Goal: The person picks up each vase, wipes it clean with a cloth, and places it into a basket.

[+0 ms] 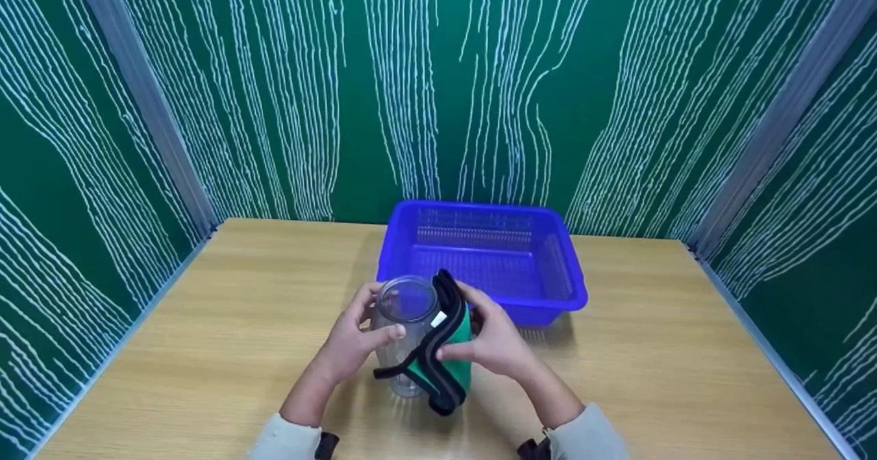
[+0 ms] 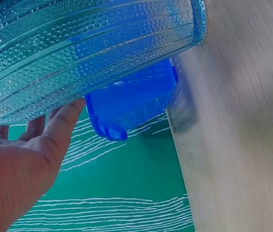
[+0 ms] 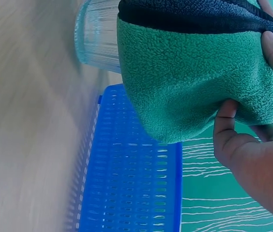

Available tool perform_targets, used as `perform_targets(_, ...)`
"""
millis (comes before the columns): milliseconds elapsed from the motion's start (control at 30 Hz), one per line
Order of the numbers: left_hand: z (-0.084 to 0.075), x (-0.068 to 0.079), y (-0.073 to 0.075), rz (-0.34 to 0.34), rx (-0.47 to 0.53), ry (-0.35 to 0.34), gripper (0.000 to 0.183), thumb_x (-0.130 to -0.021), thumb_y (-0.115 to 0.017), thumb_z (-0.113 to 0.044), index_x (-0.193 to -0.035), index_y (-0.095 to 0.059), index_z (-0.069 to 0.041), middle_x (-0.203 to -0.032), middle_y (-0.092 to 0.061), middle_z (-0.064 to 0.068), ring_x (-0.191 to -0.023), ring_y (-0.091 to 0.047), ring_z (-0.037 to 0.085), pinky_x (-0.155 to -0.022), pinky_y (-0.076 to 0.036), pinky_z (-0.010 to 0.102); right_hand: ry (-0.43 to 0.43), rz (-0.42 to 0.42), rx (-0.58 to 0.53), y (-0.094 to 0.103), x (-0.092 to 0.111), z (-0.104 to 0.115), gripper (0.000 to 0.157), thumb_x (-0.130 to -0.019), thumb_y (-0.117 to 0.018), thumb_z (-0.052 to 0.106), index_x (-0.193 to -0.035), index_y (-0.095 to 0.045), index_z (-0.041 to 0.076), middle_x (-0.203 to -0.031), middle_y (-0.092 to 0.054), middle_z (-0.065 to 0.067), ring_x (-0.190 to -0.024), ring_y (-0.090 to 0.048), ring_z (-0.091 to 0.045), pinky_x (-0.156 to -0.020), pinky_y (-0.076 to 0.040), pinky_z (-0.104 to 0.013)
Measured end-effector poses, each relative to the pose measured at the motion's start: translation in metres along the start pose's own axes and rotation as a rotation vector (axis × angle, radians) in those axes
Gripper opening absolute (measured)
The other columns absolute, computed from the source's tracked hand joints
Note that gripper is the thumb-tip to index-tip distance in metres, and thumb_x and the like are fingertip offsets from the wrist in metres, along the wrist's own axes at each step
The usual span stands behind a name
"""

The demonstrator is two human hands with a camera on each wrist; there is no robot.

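Observation:
Between the two hands stands a clear jar (image 1: pixel 392 340) with an open round mouth; its wall is ribbed and dimpled in the left wrist view. My left hand (image 1: pixel 351 347) grips the jar from its left side, thumb across the near face and fingers behind. A folded green towel (image 1: pixel 460 371) with dark edging is against the jar's right side. My right hand (image 1: pixel 499 343) pinches the towel, thumb in front and fingers at the back. In the right wrist view the fuzzy towel (image 3: pixel 185 82) covers part of the jar (image 3: pixel 100 36).
Just beyond the hands a blue plastic basket (image 1: pixel 569 295) with slotted walls sits on the wooden table (image 1: pixel 658 364). Green panels (image 1: pixel 589 103) with white wavy lines enclose the table at the back and both sides.

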State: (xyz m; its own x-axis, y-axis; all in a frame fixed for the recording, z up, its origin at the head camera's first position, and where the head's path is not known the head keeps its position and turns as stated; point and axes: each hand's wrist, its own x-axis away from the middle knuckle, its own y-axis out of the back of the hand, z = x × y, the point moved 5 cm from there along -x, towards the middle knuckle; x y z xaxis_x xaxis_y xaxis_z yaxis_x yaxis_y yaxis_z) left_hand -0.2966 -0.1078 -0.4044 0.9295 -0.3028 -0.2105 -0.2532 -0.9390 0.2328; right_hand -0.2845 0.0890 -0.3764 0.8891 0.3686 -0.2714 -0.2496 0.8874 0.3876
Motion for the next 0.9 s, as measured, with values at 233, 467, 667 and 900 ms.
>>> perform_targets(233, 0.004, -0.001, 0.000, -0.052, -0.030, 0.019, 0.051, -0.073, -0.068, -0.035, -0.116, -0.040, -0.034, -0.121, -0.045, -0.009, -0.111, -0.042, 0.022, -0.084, -0.043, 0.042, -0.038, 0.002, 0.015, 0.002, -0.001, 0.009, 0.088, -0.059, -0.080, 0.023, -0.133, -0.035, 0.019, -0.125, -0.044, -0.005, -0.095, -0.056, -0.017, -0.078, -0.049, -0.029)
perform_targets(467, 0.002, 0.001, -0.002, -0.071, -0.016, 0.024, 0.051, -0.074, -0.068, -0.031, -0.117, -0.041, -0.030, -0.118, -0.046, -0.006, -0.110, -0.042, 0.024, -0.083, -0.042, 0.039, -0.041, -0.024, -0.001, 0.002, -0.003, 0.005, 0.085, -0.060, -0.079, 0.029, -0.132, -0.035, 0.025, -0.116, -0.044, -0.004, -0.088, -0.057, -0.019, -0.073, -0.049, -0.031)
perform_targets(667, 0.001, 0.001, -0.002, -0.068, 0.000, 0.055, 0.052, -0.072, -0.068, -0.036, -0.116, -0.041, -0.031, -0.120, -0.045, -0.004, -0.109, -0.042, 0.023, -0.081, -0.045, 0.041, -0.066, -0.081, 0.118, 0.001, -0.005, -0.009, 0.085, -0.053, -0.077, 0.048, -0.127, -0.040, 0.035, -0.105, -0.046, 0.003, -0.082, -0.055, -0.015, -0.071, -0.049, -0.026)
perform_targets(900, 0.000, 0.002, -0.002, -0.061, -0.016, 0.046, 0.055, -0.073, -0.067, -0.037, -0.119, -0.039, -0.025, -0.123, -0.044, 0.001, -0.108, -0.042, 0.024, -0.082, -0.043, 0.042, -0.071, -0.096, 0.138, 0.000, -0.004, -0.009, 0.078, -0.051, -0.077, 0.051, -0.121, -0.048, 0.032, -0.100, -0.046, 0.003, -0.084, -0.055, -0.014, -0.073, -0.049, -0.027)
